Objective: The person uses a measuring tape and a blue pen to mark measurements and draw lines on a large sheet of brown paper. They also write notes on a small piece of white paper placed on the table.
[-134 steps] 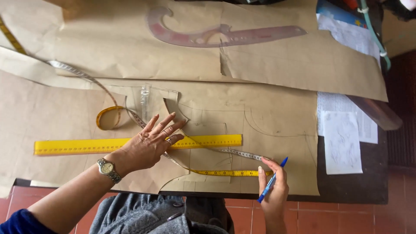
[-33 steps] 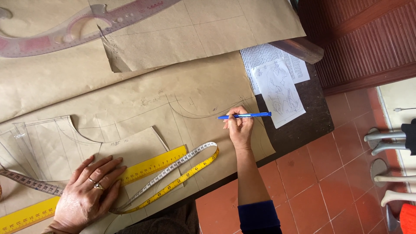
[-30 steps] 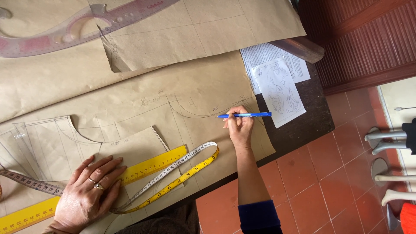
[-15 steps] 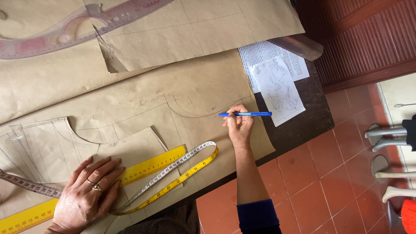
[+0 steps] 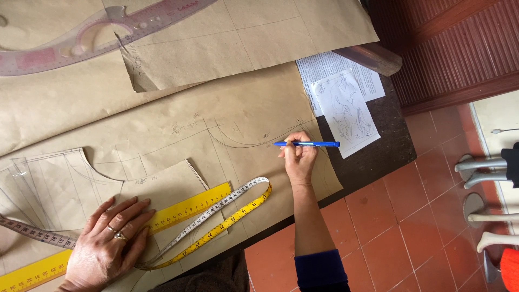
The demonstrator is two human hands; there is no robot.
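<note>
1. On the dark table [image 5: 378, 157], brown pattern paper [image 5: 227, 135] spreads under both my hands.
2. My left hand [image 5: 108, 246] lies flat, fingers spread wide, pressing the yellow ruler [image 5: 184, 210] beside the tape measure [image 5: 227, 216].
3. My right hand [image 5: 299, 159] grips a blue pen [image 5: 307, 144], its tip on the paper's drawn curve.

- The left hand [image 5: 105, 243] hid part of the yellow ruler [image 5: 135, 230], whose lower end ran off the frame's left edge.
- The pink curved ruler [image 5: 97, 30] was cut off at the top and left.
- Pencil notes on the brown pattern paper [image 5: 243, 108] were too small to read.
- The printed sheets [image 5: 346, 103] were unreadable too.
</note>
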